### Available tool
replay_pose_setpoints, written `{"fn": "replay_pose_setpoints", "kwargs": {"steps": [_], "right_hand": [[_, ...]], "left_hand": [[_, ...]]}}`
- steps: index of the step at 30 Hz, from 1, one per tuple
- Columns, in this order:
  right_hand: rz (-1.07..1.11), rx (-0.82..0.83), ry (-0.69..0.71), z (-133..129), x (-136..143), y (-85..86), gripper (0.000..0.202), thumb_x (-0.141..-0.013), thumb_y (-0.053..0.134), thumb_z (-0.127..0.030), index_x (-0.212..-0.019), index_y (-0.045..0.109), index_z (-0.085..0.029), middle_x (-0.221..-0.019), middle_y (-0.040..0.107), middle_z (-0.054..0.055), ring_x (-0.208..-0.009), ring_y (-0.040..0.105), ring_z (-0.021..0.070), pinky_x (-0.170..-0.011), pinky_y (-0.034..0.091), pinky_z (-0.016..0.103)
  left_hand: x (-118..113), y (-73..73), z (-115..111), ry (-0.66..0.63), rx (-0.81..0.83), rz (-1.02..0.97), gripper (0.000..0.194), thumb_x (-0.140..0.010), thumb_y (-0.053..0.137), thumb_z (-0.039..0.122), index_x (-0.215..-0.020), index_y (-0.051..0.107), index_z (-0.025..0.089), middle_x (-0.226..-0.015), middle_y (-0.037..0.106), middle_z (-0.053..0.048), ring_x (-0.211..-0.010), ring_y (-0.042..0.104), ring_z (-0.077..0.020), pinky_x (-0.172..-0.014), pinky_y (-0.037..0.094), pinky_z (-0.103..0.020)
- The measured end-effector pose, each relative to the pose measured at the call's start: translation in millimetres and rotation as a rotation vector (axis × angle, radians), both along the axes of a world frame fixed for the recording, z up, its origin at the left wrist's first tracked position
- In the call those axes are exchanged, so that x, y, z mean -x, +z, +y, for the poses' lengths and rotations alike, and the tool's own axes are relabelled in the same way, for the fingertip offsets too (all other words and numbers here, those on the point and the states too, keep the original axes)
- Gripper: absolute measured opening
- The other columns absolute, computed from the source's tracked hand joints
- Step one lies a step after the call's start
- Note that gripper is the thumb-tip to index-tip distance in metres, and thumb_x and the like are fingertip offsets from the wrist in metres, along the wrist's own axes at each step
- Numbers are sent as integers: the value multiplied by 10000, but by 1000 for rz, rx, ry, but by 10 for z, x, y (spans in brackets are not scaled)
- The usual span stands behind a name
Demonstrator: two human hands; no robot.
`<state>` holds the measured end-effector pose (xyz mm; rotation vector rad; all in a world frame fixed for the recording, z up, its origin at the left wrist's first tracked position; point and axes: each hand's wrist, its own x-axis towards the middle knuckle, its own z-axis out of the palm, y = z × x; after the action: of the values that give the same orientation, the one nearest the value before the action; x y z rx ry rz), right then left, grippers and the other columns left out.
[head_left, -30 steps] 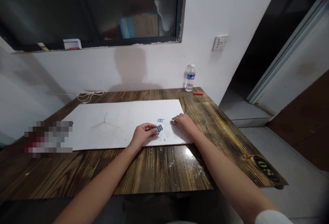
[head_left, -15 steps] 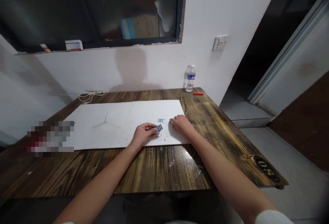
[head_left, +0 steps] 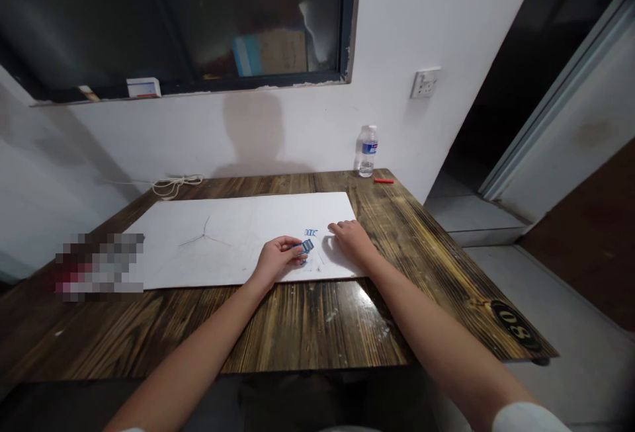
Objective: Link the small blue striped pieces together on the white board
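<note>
Between its thumb and fingers, my left hand point(head_left: 275, 260) holds a small blue piece point(head_left: 307, 246) over the right part of a white board point(head_left: 238, 220). Just beyond it, several small blue pieces point(head_left: 310, 232) lie in a row on the board. My right hand point(head_left: 350, 237) hovers at the board's right edge, its fingers pinched together; whatever is between the fingertips is too small to make out. Thin dark lines meeting at one point point(head_left: 204, 235) show on the board's left part.
A water bottle point(head_left: 367, 151) and a red stick-like object point(head_left: 383, 181) are at the back right of the wooden table point(head_left: 307, 333). A coiled white cable point(head_left: 173, 184) lies at the back left. A blurred patch point(head_left: 99, 266) covers the left end.
My right hand has lifted slightly, and its shadow on the board is larger. The small item seen at its fingertips before no longer shows clearly. My left hand has hardly moved.
</note>
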<state>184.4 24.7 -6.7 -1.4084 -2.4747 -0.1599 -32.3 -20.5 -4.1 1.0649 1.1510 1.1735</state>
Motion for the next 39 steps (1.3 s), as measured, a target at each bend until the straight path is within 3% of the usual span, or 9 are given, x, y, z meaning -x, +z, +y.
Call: {"fn": "replay_pose_setpoints", "kwargs": {"steps": [4, 9, 16, 23, 28, 34, 39], "right_hand": [[223, -18, -36, -44, 25, 3, 368, -814, 444, -91, -1160, 541, -169, -1018, 620, 93, -807, 574, 178, -723, 377, 267], [453, -136, 163, -209, 197, 64, 384, -875, 391, -104, -1242, 483, -163, -995, 631, 84, -858, 566, 166, -781, 403, 267], [319, -307, 438, -322, 372, 15, 202, -915, 439, -188, -999, 622, -172, -963, 663, 79, -833, 563, 170, -793, 386, 315], [332, -361, 456, -276, 383, -54, 204, -896, 498, -209, -1045, 636, -203, -986, 673, 66, -852, 561, 170, -782, 389, 323], [354, -284, 462, -286, 371, -20, 212, -898, 504, -241, -1054, 648, -239, -1035, 680, 49, -919, 567, 169, -814, 386, 329], [488, -185, 275, -181, 255, 11, 225, -891, 495, -194, -1053, 652, -202, -1049, 679, 68, -961, 562, 179, -850, 408, 334], [357, -77, 171, -69, 151, -75, 303, -861, 514, -161, -1147, 605, -205, -1158, 634, 86, -1129, 502, 224, -961, 354, 402]], "left_hand": [[-12, 34, -18, 13, 2, 1, 417, -563, 824, 277, -869, 595, 109, -718, 700, -90, -624, 685, -203, -551, 559, -271], [-13, 51, -24, 1, 7, -1, 417, -562, 824, 283, -861, 589, 111, -709, 704, -94, -612, 686, -205, -558, 556, -267], [-8, 69, -32, -8, 2, -55, 428, -551, 830, 305, -846, 592, 108, -715, 705, -88, -620, 687, -215, -633, 572, -336], [6, 66, -30, -15, -1, -106, 446, -605, 792, 378, -904, 620, 94, -717, 694, -68, -603, 681, -195, -635, 578, -332], [1, 37, -26, 4, -21, -90, 419, -548, 833, 294, -849, 626, 89, -753, 703, -84, -643, 679, -183, -650, 576, -302], [20, 24, -4, 24, -12, -66, 329, -613, 792, 235, -852, 615, 96, -762, 701, -95, -610, 682, -192, -564, 573, -277], [19, 25, -1, 35, -16, -69, 295, -631, 775, 209, -847, 607, 100, -768, 696, -93, -624, 687, -206, -567, 578, -295]]}}
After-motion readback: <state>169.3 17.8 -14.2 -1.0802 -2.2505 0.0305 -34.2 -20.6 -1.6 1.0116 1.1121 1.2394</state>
